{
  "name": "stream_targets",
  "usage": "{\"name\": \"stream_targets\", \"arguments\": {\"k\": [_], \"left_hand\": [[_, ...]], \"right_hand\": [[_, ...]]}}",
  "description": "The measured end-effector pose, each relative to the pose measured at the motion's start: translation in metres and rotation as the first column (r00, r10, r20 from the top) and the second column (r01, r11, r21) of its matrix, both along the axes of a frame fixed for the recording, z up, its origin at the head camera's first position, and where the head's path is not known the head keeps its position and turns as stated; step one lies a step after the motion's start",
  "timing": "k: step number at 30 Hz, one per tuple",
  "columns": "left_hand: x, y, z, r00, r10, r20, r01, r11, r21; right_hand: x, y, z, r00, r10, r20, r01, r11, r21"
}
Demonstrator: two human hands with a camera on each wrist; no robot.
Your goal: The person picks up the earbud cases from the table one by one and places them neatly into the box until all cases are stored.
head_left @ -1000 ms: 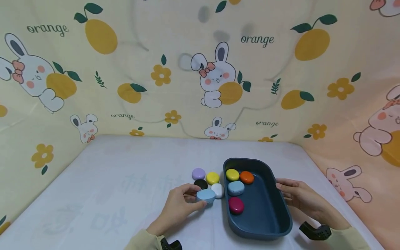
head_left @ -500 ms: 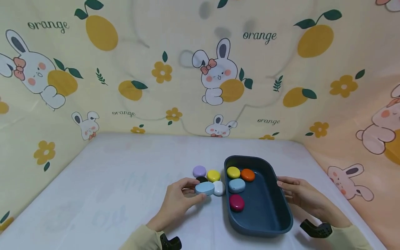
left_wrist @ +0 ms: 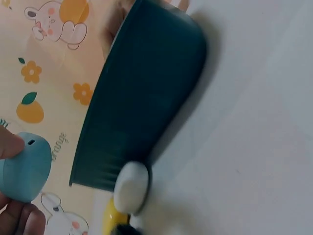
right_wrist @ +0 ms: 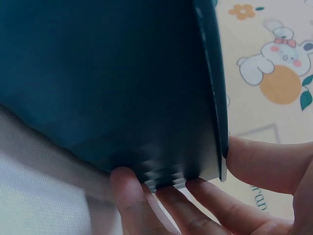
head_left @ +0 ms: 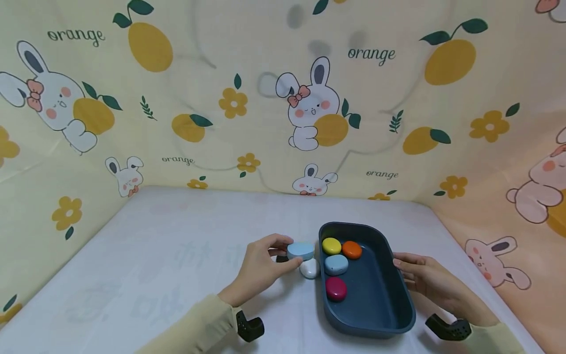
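My left hand [head_left: 261,263] pinches a light blue earbud case [head_left: 300,251] between thumb and fingers, raised just left of the dark blue tray [head_left: 371,280]. In the left wrist view a small port slot shows on the held case [left_wrist: 27,169]. Below it a white case [head_left: 310,269] lies against the tray's left wall, and a black one [head_left: 281,258] is mostly covered by the fingers. My right hand [head_left: 435,280] holds the tray's right wall, thumb [right_wrist: 264,164] at the rim and fingers [right_wrist: 181,205] along the outside.
Inside the tray sit a yellow case [head_left: 331,246], an orange one [head_left: 352,250], a second light blue one [head_left: 336,264] and a magenta one [head_left: 336,289], all toward its left side. Another yellow case [left_wrist: 113,218] outside shows in the left wrist view. A patterned cloth [head_left: 212,98] surrounds the white table.
My left hand has carried the light blue case up and to the right, now covering the purple and yellow cases in the head view. The right hand keeps its hold on the tray.
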State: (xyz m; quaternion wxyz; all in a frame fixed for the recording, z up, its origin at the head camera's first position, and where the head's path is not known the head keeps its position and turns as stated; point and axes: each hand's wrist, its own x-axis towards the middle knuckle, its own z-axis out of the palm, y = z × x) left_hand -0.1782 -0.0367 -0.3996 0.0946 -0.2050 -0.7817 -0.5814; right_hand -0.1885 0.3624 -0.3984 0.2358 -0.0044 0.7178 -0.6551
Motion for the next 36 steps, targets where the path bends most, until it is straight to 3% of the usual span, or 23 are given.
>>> {"name": "stream_targets", "arguments": {"k": [7, 17, 29, 36], "left_hand": [[-0.008, 0.020, 0.010, 0.998, -0.057, -0.030, 0.057, 0.998, 0.014], [-0.015, 0.043, 0.016, 0.998, -0.051, -0.040, 0.051, 0.999, 0.003], [-0.021, 0.062, 0.015, 0.999, -0.029, -0.037, 0.029, 1.000, -0.010], [-0.025, 0.073, 0.013, 0.997, -0.077, -0.021, 0.078, 0.997, 0.021]], "right_hand": [[-0.001, 0.000, 0.000, 1.000, 0.004, -0.013, -0.004, 1.000, 0.023], [0.000, -0.001, 0.000, 1.000, -0.015, -0.016, 0.015, 0.999, 0.041], [0.001, 0.000, -0.002, 1.000, -0.005, -0.022, 0.006, 1.000, 0.016], [0.000, -0.001, 0.001, 1.000, -0.006, -0.014, 0.006, 1.000, 0.016]]}}
